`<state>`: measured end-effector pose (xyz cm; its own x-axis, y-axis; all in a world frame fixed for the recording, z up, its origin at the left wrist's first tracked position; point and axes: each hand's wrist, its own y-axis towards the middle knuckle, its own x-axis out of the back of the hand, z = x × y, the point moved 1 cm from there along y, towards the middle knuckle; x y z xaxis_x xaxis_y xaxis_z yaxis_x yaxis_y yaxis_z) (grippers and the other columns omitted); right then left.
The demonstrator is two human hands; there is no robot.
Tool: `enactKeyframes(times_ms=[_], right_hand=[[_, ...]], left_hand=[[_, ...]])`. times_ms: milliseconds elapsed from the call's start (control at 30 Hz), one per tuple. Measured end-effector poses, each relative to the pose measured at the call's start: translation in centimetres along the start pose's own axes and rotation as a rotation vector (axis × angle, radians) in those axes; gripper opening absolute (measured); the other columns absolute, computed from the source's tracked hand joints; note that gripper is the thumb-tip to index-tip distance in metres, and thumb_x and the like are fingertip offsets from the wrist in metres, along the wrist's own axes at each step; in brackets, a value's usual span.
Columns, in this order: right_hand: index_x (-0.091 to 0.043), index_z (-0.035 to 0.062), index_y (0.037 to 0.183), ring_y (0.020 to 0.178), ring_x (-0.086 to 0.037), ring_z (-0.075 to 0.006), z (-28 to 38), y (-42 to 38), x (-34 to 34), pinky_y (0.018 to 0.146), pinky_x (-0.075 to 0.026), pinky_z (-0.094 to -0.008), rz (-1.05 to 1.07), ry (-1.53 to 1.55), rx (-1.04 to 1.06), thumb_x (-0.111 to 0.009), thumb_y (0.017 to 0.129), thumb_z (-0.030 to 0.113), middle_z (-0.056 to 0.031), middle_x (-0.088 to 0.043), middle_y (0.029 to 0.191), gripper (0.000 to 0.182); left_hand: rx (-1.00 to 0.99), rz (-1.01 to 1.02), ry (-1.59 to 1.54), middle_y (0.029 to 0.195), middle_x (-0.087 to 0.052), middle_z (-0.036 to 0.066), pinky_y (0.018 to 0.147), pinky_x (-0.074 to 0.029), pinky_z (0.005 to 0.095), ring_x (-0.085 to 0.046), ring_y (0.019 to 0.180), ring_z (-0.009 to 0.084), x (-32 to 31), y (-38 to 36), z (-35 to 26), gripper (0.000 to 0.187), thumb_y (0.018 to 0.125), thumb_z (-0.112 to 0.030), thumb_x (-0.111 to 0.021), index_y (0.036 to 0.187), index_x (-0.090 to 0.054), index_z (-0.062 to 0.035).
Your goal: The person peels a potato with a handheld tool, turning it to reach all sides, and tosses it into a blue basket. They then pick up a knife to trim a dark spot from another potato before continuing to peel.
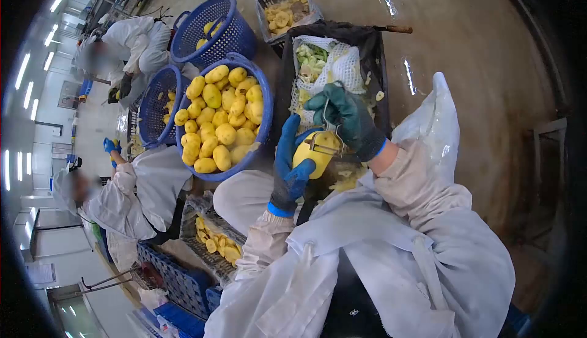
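My left hand (287, 163), in a blue glove, is wrapped round a yellow mango (312, 154) over the black-lined bin. In my right hand (350, 118), gloved in dark green, is a metal-framed Y peeler (327, 148). The peeler's blade lies across the mango's side. Just beyond my hands, the bin (378, 50) holds white foam netting (343, 69) and green and pale scraps (312, 59). To the left stands a blue basket (266, 118) full of yellow mangoes (223, 115).
Two more blue baskets (235, 29) (153, 108) with some mangoes stand farther left. A crate of peeled fruit (281, 17) is at the top, another crate of yellow pieces (217, 240) at lower left. Two people in white (140, 197) (143, 38) work on the left. The floor (465, 63) looks wet.
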<state>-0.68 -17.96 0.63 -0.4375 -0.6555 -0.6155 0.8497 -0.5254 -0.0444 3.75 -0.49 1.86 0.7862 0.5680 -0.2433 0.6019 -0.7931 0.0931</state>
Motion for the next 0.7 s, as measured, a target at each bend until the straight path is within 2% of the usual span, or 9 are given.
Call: enactKeyframes(times_ms=[100,167,267,367,400,467,533,633,700], right_hand=[[-0.057,0.0071,0.086,0.065,-0.057,-0.0123,-0.8,2.3,3.4,0.065,-0.048,-0.0258,-0.085,-0.199,0.197,-0.048,0.094,0.03,-0.006,-0.063,0.079,0.026],[-0.057,0.0072,0.084,0.065,-0.057,-0.0132,-0.5,1.8,3.2,0.066,-0.049,-0.027,0.008,0.297,0.114,-0.048,0.094,0.027,-0.0054,-0.062,0.077,0.024],[-0.058,0.0067,0.084,0.066,-0.058,-0.0145,1.4,-1.4,-1.5,0.066,-0.049,-0.0291,0.053,-0.015,-0.01,-0.05,0.093,0.027,-0.0045,-0.061,0.074,0.024],[-0.061,0.0022,0.084,0.07,-0.056,-0.0134,-0.1,1.9,2.3,0.072,-0.044,-0.0246,-0.063,0.107,0.166,-0.046,0.094,0.035,-0.0053,-0.06,0.081,0.037],[-0.061,0.0028,0.085,0.07,-0.056,-0.0143,0.6,1.6,2.2,0.071,-0.046,-0.0257,-0.097,0.136,0.036,-0.047,0.094,0.034,-0.0055,-0.061,0.08,0.035],[-0.061,0.0042,0.084,0.07,-0.056,-0.0139,0.9,-1.2,-0.5,0.069,-0.047,-0.0265,0.09,-0.145,0.213,-0.047,0.093,0.033,-0.0048,-0.061,0.079,0.033],[-0.061,0.0054,0.083,0.071,-0.056,-0.0125,1.8,-1.2,-1.5,0.067,-0.047,-0.0276,0.135,-0.151,0.058,-0.048,0.094,0.031,-0.0043,-0.061,0.078,0.03],[-0.062,0.003,0.09,0.072,-0.056,-0.0107,-1.2,4.1,6.1,0.067,-0.046,-0.0268,0.087,-0.021,0.231,-0.046,0.095,0.03,-0.0042,-0.062,0.081,0.032],[-0.061,0.0032,0.09,0.069,-0.057,-0.0112,0.5,1.0,2.5,0.065,-0.047,-0.0266,-0.046,-0.124,0.077,-0.047,0.094,0.028,-0.0045,-0.062,0.08,0.029]], left_hand=[[-0.012,-0.004,-0.055,0.129,-0.045,0.018,0.095,-0.041,0.0354,-0.048,0.117,0.026,-0.3,-0.2,-0.2,0.098,0.07,-0.037,-0.072,0.141,-0.018,0.0029],[-0.026,-0.018,-0.058,0.129,-0.044,0.018,0.096,-0.041,0.0352,-0.047,0.117,0.0259,0.1,0.2,-0.1,0.098,0.07,-0.039,-0.072,0.141,-0.018,0.0034],[0.003,-0.038,-0.079,0.129,-0.045,0.018,0.097,-0.039,0.0352,-0.047,0.117,0.0258,-0.3,0.1,0.0,0.099,0.07,-0.042,-0.071,0.141,-0.018,0.0036],[-0.082,-0.047,0.035,0.131,-0.043,0.017,0.097,-0.039,0.0358,-0.047,0.118,0.0255,0.4,0.1,0.6,0.097,0.07,-0.039,-0.071,0.14,-0.019,0.0034],[-0.012,0.032,-0.035,0.134,-0.04,0.015,0.097,-0.039,0.036,-0.046,0.118,0.0249,0.5,0.0,0.3,0.095,0.07,-0.034,-0.072,0.14,-0.02,0.0032],[-0.022,-0.02,0.054,0.135,-0.038,0.015,0.097,-0.039,0.0364,-0.047,0.117,0.025,0.2,-0.3,0.5,0.094,0.069,-0.03,-0.072,0.14,-0.02,0.0033],[-0.037,-0.01,0.145,0.137,-0.036,0.015,0.098,-0.04,0.0369,-0.046,0.118,0.0254,-0.3,0.4,-0.4,0.093,0.069,-0.024,-0.073,0.14,-0.02,0.0029],[-0.076,-0.023,0.115,0.138,-0.035,0.014,0.097,-0.04,0.0365,-0.046,0.118,0.0245,0.2,0.0,-0.5,0.093,0.069,-0.023,-0.073,0.141,-0.02,0.0019],[-0.073,-0.011,0.192,0.139,-0.033,0.014,0.097,-0.04,0.0368,-0.045,0.119,0.0252,0.7,-0.4,0.0,0.093,0.07,-0.026,-0.072,0.141,-0.019,0.0022]])
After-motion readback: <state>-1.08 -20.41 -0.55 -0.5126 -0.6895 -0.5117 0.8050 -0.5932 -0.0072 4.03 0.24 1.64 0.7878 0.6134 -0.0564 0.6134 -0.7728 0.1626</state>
